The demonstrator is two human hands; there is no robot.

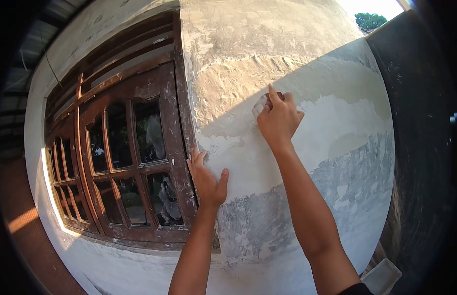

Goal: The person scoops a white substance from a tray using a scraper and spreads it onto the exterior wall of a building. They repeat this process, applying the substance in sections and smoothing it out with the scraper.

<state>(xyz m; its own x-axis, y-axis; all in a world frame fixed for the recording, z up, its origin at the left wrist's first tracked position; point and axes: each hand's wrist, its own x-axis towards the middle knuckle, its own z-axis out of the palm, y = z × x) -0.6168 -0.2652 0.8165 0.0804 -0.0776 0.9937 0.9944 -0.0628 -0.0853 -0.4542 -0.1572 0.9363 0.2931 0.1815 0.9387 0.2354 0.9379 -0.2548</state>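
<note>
Slanting sunlight, hard shadow, fisheye edges

Both bare arms reach up and forward from the bottom edge, entering at about 6 o'clock. The left hand (207, 179) sits lower, toward 7 o'clock of centre, palm pressed flat, fingers pointing up to 12 o'clock and the thumb spread out toward 2 o'clock. The right hand (278, 118) is higher, at about 1 o'clock of the left, its forearm slanting up from 5 o'clock. Its fingers curl closed in a loose fist, knuckles up, wrist straight.
</note>
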